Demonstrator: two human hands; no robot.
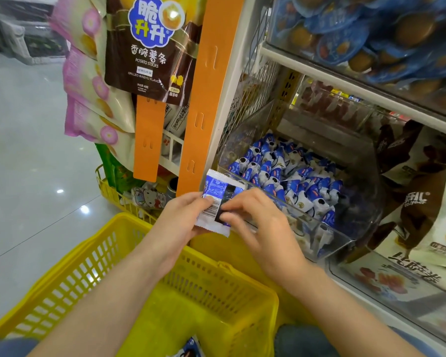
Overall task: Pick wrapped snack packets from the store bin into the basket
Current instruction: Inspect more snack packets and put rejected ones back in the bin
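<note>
Blue-and-white packet (pixel 218 204): sealed, crimped ends, barcode side up, tilted; pinched by left hand (pixel 183 217) and right hand (pixel 258 222), between bin and basket. Loose packets (pixel 289 181), same type, heaped in clear plastic bin (pixel 327 235). Yellow slatted basket (pixel 211 284) below; second packet (pixel 191 347) on its floor, partly cut off.

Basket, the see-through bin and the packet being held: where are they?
yellow basket (pixel 211 286): head view, far mesh wall.
clear bin (pixel 314 238): head view, front wall.
held snack packet (pixel 216 188): head view, blue upper part.
</note>
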